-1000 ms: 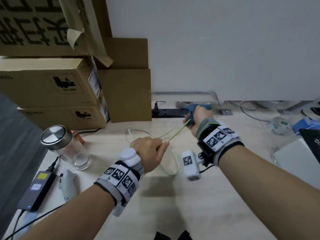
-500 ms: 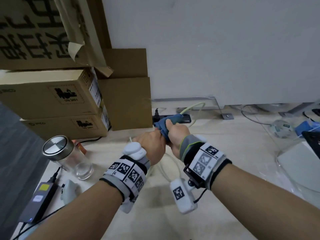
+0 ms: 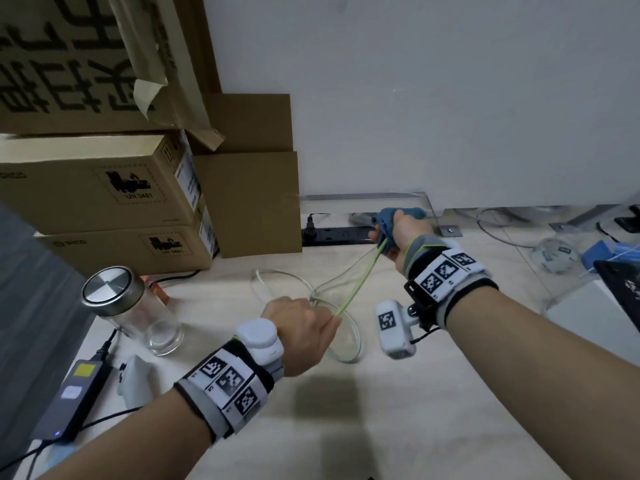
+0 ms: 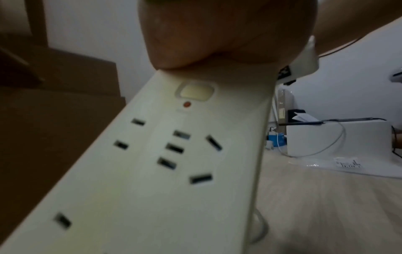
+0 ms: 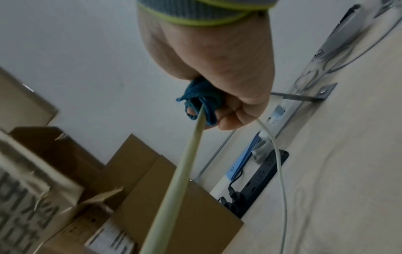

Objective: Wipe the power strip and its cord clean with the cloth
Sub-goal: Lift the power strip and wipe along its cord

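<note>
A pale greenish cable (image 3: pixel 360 282) runs taut between my two hands above the light wooden table (image 3: pixel 346 427). My left hand (image 3: pixel 301 327) is a fist gripping the cable's near end. The left wrist view shows a white power strip (image 4: pixel 174 163) hanging from that hand (image 4: pixel 217 34), with its switch and sockets facing the camera. Farther back and to the right, my right hand (image 3: pixel 401 233) grips a blue cloth (image 3: pixel 386 221) wrapped round the cable. In the right wrist view the cable (image 5: pixel 185 171) comes out of the cloth (image 5: pixel 202 101) in my fist (image 5: pixel 217 68). Slack loops of cable (image 3: pixel 277 275) lie on the table.
Stacked cardboard boxes (image 3: pixel 104 188) fill the back left. A glass jar with a metal lid (image 3: pixel 117 306) stands at the left, near a dark power adapter (image 3: pixel 69 400). A black power strip (image 3: pixel 339 233) lies along the wall. A white box (image 3: pixel 588 320) and clutter sit at the right.
Half a second ago my hands were together at the cable. My right hand has since slid the cloth back and to the right along it, pulling it taut. My left hand stayed put.
</note>
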Available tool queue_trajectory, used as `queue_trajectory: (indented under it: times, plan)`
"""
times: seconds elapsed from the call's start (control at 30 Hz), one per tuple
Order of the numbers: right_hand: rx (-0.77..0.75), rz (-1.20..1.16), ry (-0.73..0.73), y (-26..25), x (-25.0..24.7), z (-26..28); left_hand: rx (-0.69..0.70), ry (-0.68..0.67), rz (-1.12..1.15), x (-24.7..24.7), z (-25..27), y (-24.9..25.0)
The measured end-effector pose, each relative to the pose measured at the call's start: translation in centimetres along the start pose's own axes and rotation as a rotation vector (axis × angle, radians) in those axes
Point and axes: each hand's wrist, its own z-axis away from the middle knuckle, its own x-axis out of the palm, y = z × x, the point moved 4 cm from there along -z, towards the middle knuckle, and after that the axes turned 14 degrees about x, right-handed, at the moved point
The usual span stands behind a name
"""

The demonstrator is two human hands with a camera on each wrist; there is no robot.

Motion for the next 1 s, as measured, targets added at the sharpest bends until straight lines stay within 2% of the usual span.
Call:
queue_trajectory:
  times: [0.1, 0.23, 0.3, 0.33, 0.43, 0.57, 0.63, 0.7, 0.8, 0.87, 1.0]
  plan:
    - [0.052, 0.006, 0.029, -0.7, -0.7, -0.1, 0.043, -0.059, 0.007, 2.1, 1.3, 0.1]
    - [-0.042, 0.013, 0.041, -2.0, -1.0, -0.4, 0.14, -0.074, 0.013, 3.1, 1.6, 0.5]
    - [-0.012, -0.028, 0.021, -1.6, -1.3, -0.4, 0.165, -0.077, 0.026, 3.2, 1.6, 0.3]
    - [-0.003, -0.06, -0.001, -1.4, -1.3, -0.4, 0.135, -0.061, 0.031, 2.9, 1.5, -0.3]
    - [-0.06, -0.101, -0.074, -0.4, 0.0, 1.1, -0.083, 0.053, 0.05, 1.9, 1.4, -2.5]
    - [0.004, 0.106, -0.199, 5.3, 4.1, 3.9, -0.215, 0.124, 0.103, 0.1, -1.5, -2.8]
    - [-0.009, 0.303, -0.138, 7.6, 5.4, 4.4, -0.288, 0.1, 0.124, -0.1, -2.9, -2.9]
    - [-0.006, 0.407, -0.076, 7.5, 5.2, 4.5, -0.301, 0.073, 0.071, -0.4, -3.3, -2.6]
    - [-0.049, 0.297, -0.06, 4.3, 3.3, 3.4, -0.197, 0.031, 0.025, -0.5, -2.4, -0.7]
    - [-0.097, 0.253, -0.013, 2.0, 1.4, 2.5, -0.016, -0.077, -0.004, 0.5, -1.1, 1.4]
    - [0.021, 0.15, 0.094, 0.9, -0.7, 1.3, 0.183, -0.195, -0.155, 4.4, 1.6, 3.0]
